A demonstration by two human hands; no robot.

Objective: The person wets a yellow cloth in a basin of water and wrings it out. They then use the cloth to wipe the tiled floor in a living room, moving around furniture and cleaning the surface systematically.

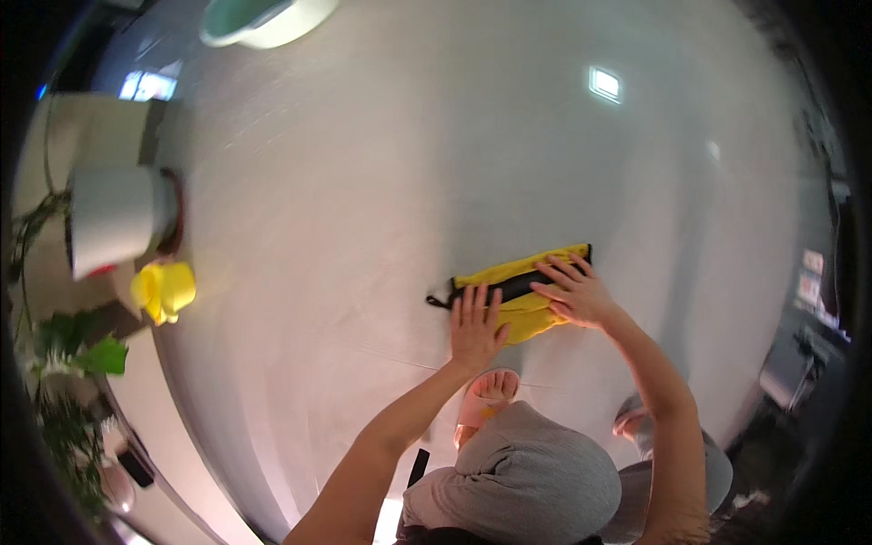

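Note:
A folded yellow cloth with black edging and a black band lies on the glossy light-grey floor in front of my feet. A small black loop sticks out from its left end. My left hand rests palm down over the left part of the cloth. On its right part, my right hand lies flat with the fingers spread. Both hands press on the cloth from above, and neither grips it. The hands hide portions of the black band.
A pale basin stands at the top left. Along the left side are a white plant pot, a yellow object and green plants. My slippered foot is just below the cloth. Dark furniture and cables line the right rim.

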